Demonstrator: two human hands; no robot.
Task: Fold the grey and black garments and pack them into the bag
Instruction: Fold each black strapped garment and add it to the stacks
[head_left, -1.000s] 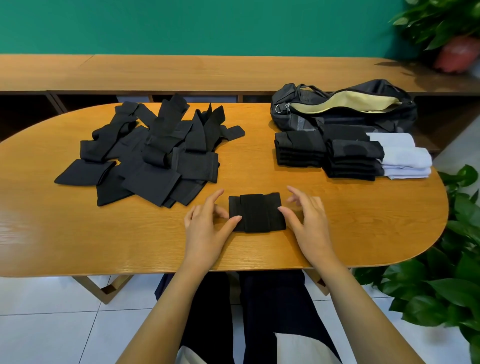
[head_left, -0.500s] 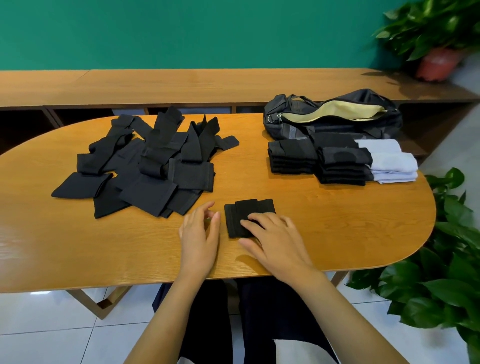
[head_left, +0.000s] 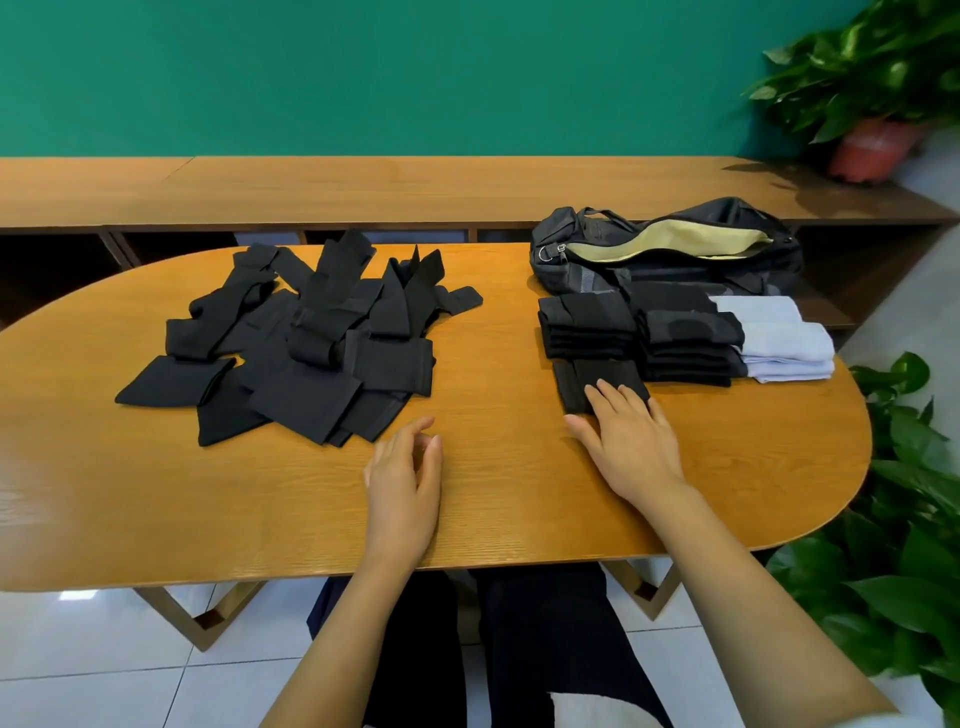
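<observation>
Fingers (head_left: 610, 400) of my right hand (head_left: 631, 447) lie straight, close together, pressing the folded black garment (head_left: 582, 379) at its near right corner.

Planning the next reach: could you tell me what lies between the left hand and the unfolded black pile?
Only a narrow strip of bare table separates the left hand from the pile, seen in the head view.

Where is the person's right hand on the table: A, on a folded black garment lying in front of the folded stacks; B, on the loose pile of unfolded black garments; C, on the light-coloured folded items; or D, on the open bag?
A: the right hand lies with straight fingers on the folded black garment, just in front of the folded stacks.
</observation>
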